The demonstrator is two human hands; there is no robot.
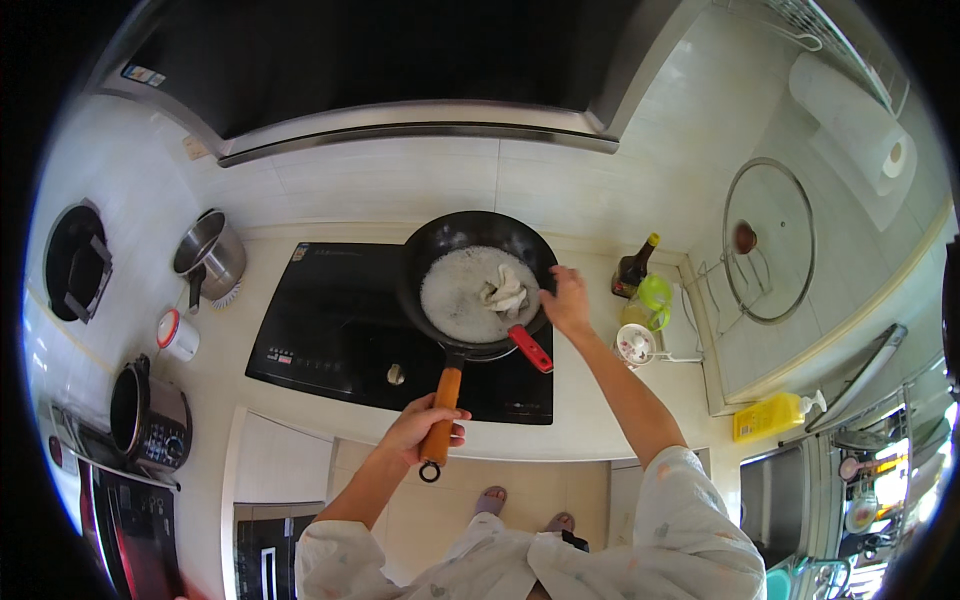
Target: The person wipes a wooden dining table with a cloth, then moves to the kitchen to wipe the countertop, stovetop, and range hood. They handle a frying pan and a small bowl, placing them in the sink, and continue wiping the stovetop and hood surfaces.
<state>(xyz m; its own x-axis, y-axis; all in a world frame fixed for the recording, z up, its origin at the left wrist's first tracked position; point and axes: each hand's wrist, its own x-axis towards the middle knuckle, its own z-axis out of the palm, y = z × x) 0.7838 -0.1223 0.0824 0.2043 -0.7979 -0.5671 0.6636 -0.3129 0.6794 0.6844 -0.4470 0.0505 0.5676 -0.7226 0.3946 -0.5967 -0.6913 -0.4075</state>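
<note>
A black wok [474, 225] stands on the black glass cooktop [330, 330], with foamy, cloudy liquid inside. My left hand [427, 429] is closed around its wooden handle [448, 390]. A crumpled whitish cloth [507, 291] lies partly in the foam at the right side of the wok. Near the right rim is my right hand [568, 300], fingers spread; whether it touches the rim I cannot tell. A red handle [531, 349] sticks out over the wok's lower right rim, and what it belongs to is hidden.
At right stand a dark sauce bottle [634, 268], a green-lidded container [655, 292], a floral lidded jar [636, 345] and a yellow pump bottle [772, 416]. A glass lid [772, 255] hangs on the wall. Left are a steel pot [223, 262], white canister [178, 337] and electric cooker [154, 420].
</note>
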